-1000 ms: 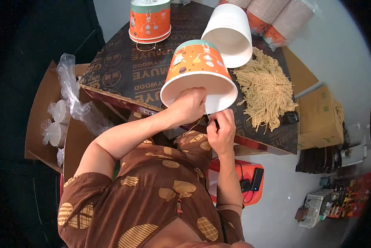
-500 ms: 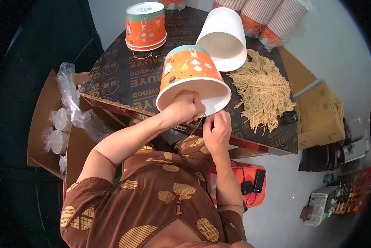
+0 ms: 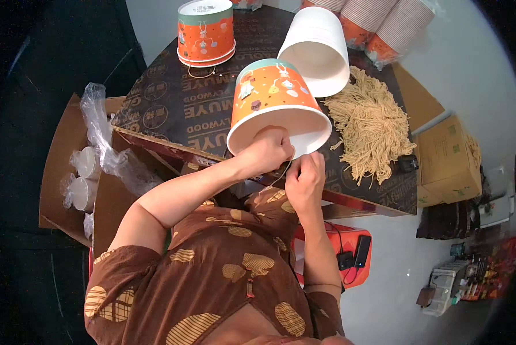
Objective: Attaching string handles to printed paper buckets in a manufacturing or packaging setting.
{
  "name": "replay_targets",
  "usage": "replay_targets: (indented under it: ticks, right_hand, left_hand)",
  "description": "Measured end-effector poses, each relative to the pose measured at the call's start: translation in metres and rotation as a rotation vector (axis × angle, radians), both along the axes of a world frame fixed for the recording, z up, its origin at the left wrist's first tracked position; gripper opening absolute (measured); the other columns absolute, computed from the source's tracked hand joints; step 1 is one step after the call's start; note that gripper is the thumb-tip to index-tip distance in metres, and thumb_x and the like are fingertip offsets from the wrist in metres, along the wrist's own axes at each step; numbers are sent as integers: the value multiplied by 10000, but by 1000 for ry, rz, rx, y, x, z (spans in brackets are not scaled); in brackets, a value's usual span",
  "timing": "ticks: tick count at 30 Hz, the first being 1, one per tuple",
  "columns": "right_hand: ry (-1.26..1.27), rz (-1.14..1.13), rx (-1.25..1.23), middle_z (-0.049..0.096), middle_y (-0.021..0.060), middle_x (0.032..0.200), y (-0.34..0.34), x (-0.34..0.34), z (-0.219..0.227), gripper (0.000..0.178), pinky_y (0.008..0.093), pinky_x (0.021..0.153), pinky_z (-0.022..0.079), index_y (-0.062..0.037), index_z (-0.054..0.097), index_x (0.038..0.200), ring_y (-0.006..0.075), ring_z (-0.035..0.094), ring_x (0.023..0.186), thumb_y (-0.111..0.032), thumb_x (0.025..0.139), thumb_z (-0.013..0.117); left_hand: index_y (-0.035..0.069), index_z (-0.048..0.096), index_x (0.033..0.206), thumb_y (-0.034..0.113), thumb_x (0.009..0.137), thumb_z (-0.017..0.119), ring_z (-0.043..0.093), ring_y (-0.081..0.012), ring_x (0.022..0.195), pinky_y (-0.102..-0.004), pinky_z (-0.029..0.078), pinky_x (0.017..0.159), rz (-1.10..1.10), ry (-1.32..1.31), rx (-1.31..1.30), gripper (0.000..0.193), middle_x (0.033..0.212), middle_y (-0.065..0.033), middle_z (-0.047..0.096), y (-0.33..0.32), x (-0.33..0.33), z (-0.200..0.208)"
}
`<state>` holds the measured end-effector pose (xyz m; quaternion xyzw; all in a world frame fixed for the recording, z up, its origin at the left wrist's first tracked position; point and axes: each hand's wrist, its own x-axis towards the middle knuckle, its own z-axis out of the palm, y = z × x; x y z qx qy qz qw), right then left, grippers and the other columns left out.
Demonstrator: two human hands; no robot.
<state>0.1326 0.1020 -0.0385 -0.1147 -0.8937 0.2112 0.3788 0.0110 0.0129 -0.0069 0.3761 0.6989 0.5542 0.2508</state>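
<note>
Barely changed: left hand (image 3: 274, 146) still gripping thin cord (image 3: 284, 171) at the orange paper bucket (image 3: 276, 95), right hand (image 3: 305, 179) pinched, can't tell on what. Cord fiddling continues lol

Tan lettering (image 3: 206, 92) and round emblems (image 3: 156, 115) mark the tabletop (image 3: 174, 106); small print (image 3: 205, 8) tops an upturned tub (image 3: 205, 43).

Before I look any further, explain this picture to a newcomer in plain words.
No machine here: these are a person's bare hands, seen from above by a camera worn on the head. Picture left is the person's left. The left hand is at the open mouth of a tilted orange bucket; the right hand is near its rim. A thin cord shows between them, its grip partly hidden. On the dark table lie tan strands, a white bucket and an upside-down bucket.
</note>
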Motion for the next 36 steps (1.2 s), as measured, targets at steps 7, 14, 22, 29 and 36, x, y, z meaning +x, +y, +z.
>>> replay_targets:
  ticks: [7, 14, 22, 29, 36]
  right_hand:
    - [4, 33, -82, 537, 183, 872, 2, 9, 8, 40, 471, 741, 421, 23, 539, 807, 380, 514, 832, 38, 814, 575]
    - [-43, -135, 102, 530, 142, 874, -22, 8, 12, 232, 457, 758, 414, -18, 537, 879, 354, 509, 852, -101, 750, 710]
    - [16, -195, -158, 592, 150, 746, -6, 12, 12, 77, 475, 646, 473, -15, 538, 890, 361, 597, 698, 11, 839, 589]
    - [-109, 35, -7, 570, 149, 850, 15, 23, 18, 74, 450, 766, 449, -6, 604, 832, 346, 551, 863, 37, 781, 571]
    - [-178, -51, 185, 536, 145, 858, -1, 12, 14, 78, 450, 760, 421, -14, 560, 843, 348, 527, 838, -37, 803, 623]
  left_hand:
    - [-10, 558, 598, 97, 792, 591, 514, -160, 392, -330, 407, 380, -23, -107, -134, 224, 493, -85, 546, -6, -1, 14]
    - [-11, 551, 541, 86, 794, 578, 506, -157, 371, -322, 408, 360, -36, -90, -114, 273, 473, -84, 541, -6, -2, 12]
    - [-11, 549, 584, 81, 807, 578, 512, -159, 372, -327, 407, 359, -41, -76, -137, 242, 480, -75, 543, -6, -2, 13]
    - [-13, 553, 617, 99, 824, 594, 516, -154, 384, -323, 402, 363, -64, -89, -144, 239, 498, -75, 554, -4, -3, 10]
    - [8, 583, 732, 81, 866, 581, 482, -101, 407, -268, 374, 357, -111, -93, -150, 152, 558, -42, 554, -8, -3, 11]
